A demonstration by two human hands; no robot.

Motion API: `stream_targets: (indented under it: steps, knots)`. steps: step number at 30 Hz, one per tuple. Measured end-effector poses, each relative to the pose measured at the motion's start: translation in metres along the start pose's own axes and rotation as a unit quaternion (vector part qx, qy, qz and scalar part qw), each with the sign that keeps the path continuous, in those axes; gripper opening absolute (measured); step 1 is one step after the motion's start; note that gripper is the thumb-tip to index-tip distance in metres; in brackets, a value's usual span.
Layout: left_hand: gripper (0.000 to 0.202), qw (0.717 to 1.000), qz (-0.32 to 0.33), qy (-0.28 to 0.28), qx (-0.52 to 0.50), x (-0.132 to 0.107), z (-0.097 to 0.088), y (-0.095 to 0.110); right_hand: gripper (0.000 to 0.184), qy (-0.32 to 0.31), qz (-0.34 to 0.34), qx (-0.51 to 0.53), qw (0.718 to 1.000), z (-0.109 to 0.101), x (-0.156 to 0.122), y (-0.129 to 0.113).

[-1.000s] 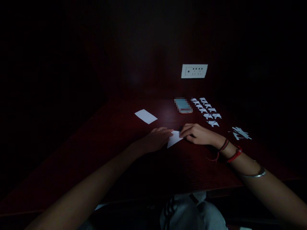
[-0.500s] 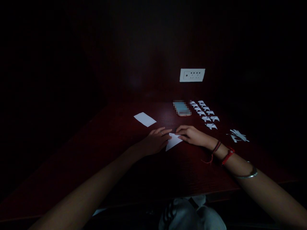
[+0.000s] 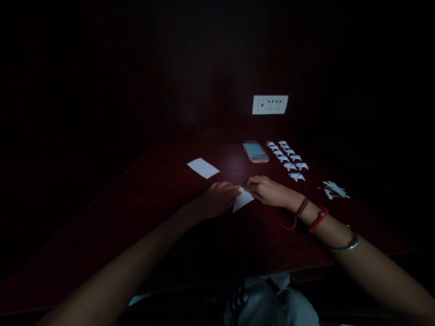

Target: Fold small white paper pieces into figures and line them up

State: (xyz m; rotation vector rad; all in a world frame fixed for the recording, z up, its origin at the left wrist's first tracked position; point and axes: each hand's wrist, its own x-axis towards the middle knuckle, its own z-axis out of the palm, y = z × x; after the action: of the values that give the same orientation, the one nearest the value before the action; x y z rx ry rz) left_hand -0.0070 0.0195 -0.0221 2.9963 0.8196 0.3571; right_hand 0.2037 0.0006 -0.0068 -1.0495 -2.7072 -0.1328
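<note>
A small white folded paper [image 3: 242,200] lies on the dark red table [image 3: 163,213] between my hands. My left hand [image 3: 217,199] presses on its left edge with the fingers curled and a ring showing. My right hand [image 3: 270,191] covers its upper right part, fingertips pinched at the paper's top corner where the two hands meet. Most of the paper is hidden beneath the fingers. Red and dark cords and a metal bangle sit on my right wrist.
A flat white sheet [image 3: 203,168] lies to the left. A phone [image 3: 255,151] and two rows of several small folded paper pieces [image 3: 288,160] lie behind my hands. Paper scraps [image 3: 334,189] lie at the right. A wall socket [image 3: 269,104] is on the back panel.
My right hand has slid left over the paper until its fingertips meet my left hand's. Less of the paper shows now. The view has shifted slightly.
</note>
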Motion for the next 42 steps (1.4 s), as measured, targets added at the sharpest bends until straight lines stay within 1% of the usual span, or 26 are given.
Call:
stream_targets:
  steps: [5, 10, 12, 13, 17, 19, 22, 24, 26, 29, 31, 32, 35, 39, 42]
  knots:
    - [0.028, 1.0, 0.002, 0.001, -0.004, 0.0, -0.003, 0.001, 0.017, -0.028, 0.058, -0.06, 0.996, -0.015, -0.009, -0.006]
    - [0.028, 1.0, 0.003, 0.007, -0.008, -0.001, -0.002, 0.001, 0.013, -0.074, 0.105, -0.093, 0.987, -0.025, -0.02, -0.003]
    - [0.027, 1.0, 0.006, 0.013, -0.006, -0.001, -0.001, 0.001, 0.014, -0.075, 0.113, -0.099, 0.986, -0.027, -0.021, -0.001]
    - [0.026, 1.0, 0.007, 0.017, -0.005, 0.0, 0.0, 0.001, 0.016, -0.066, 0.115, -0.097, 0.986, -0.028, -0.021, 0.0]
    - [0.023, 0.999, 0.009, 0.032, -0.001, 0.002, 0.001, 0.001, 0.024, 0.01, 0.115, -0.051, 0.992, -0.023, -0.012, 0.0]
    - [0.022, 0.999, 0.012, 0.035, -0.001, 0.003, 0.0, 0.002, 0.026, 0.029, 0.114, -0.02, 0.993, -0.016, -0.007, -0.003]
    - [0.022, 0.999, 0.01, 0.035, -0.014, 0.004, -0.001, 0.004, 0.027, 0.022, 0.135, 0.008, 0.991, -0.003, 0.0, -0.005]
    - [0.024, 0.999, -0.001, 0.033, -0.036, 0.004, -0.002, 0.005, 0.024, 0.013, 0.161, 0.029, 0.986, 0.003, 0.002, -0.004]
    - [0.027, 0.997, -0.018, 0.029, -0.064, 0.005, -0.003, 0.004, 0.02, 0.009, 0.182, 0.063, 0.981, 0.005, 0.002, -0.002]
    - [0.035, 0.994, -0.046, 0.031, -0.097, 0.006, -0.002, 0.001, 0.012, 0.011, 0.198, 0.127, 0.972, 0.003, 0.003, -0.001]
    - [0.037, 0.991, -0.059, 0.049, -0.111, 0.008, -0.003, -0.001, 0.009, 0.026, 0.195, 0.165, 0.966, 0.0, 0.003, -0.003]
    - [0.036, 0.989, -0.062, 0.062, -0.118, 0.008, -0.004, -0.002, 0.008, 0.039, 0.189, 0.181, 0.964, -0.002, 0.004, -0.005]
    - [0.019, 0.983, -0.063, 0.105, -0.137, 0.011, -0.008, -0.002, 0.008, 0.084, 0.159, 0.21, 0.961, -0.006, 0.005, -0.011]
    - [0.014, 0.976, -0.061, 0.153, -0.144, 0.011, -0.015, 0.004, 0.008, 0.123, 0.124, 0.214, 0.961, -0.01, 0.006, -0.018]
    - [0.012, 0.973, -0.06, 0.173, -0.141, 0.011, -0.017, 0.009, 0.01, 0.143, 0.1, 0.204, 0.963, -0.012, 0.006, -0.021]
